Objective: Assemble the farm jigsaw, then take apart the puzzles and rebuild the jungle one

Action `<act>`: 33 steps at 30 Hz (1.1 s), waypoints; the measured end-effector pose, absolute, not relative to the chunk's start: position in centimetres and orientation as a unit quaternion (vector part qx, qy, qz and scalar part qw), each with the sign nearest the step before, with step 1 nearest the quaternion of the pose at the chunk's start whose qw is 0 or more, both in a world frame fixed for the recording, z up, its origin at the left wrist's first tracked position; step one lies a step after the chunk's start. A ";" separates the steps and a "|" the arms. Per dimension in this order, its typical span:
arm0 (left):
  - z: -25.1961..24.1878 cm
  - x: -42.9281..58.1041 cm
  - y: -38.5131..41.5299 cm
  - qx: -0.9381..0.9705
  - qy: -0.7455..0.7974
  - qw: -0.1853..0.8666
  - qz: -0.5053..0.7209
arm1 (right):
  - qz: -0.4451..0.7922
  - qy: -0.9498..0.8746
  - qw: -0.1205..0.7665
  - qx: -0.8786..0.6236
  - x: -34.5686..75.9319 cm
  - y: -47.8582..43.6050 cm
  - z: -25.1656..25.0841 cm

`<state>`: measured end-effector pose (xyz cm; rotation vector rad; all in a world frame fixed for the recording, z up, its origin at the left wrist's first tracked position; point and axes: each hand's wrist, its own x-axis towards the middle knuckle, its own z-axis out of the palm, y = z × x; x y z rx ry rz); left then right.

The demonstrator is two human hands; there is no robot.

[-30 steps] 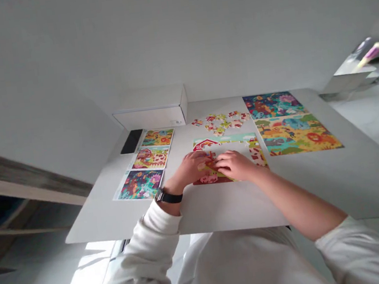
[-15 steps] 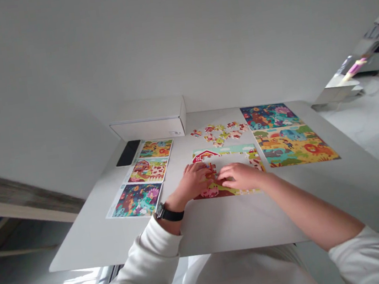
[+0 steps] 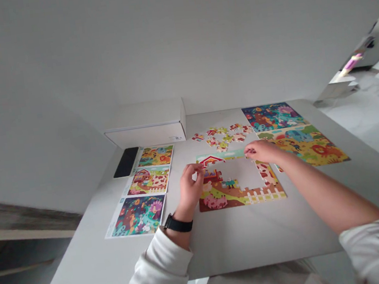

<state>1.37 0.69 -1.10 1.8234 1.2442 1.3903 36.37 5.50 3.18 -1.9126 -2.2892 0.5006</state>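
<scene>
A partly built farm puzzle (image 3: 240, 191) with a red barn, pig and white fence lies in the middle of the white table (image 3: 257, 239); its centre is bare. My left hand (image 3: 190, 188), with a black watch on the wrist, rests at the puzzle's left edge, fingers curled with the tips on the pieces by the barn. My right hand (image 3: 261, 150) reaches over the puzzle's upper right corner, fingers pinched together near the loose pieces (image 3: 223, 135); what it holds, if anything, is too small to make out.
Two finished puzzles (image 3: 292, 136) lie at the right. Three picture cards (image 3: 145, 189) lie in a column at the left, with a black phone (image 3: 126, 162) beside them. A white box (image 3: 149, 121) stands at the back against the wall.
Both hands were together on the puzzle's lower middle. My right hand has moved up and right toward the loose pieces; my left hand has slid to the left edge, uncovering the pig and fence.
</scene>
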 end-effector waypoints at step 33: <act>-1.3 1.8 1.6 0.647 0.479 0.319 0.501 | 0.165 -0.658 0.158 -0.718 28.2 13.1 1.8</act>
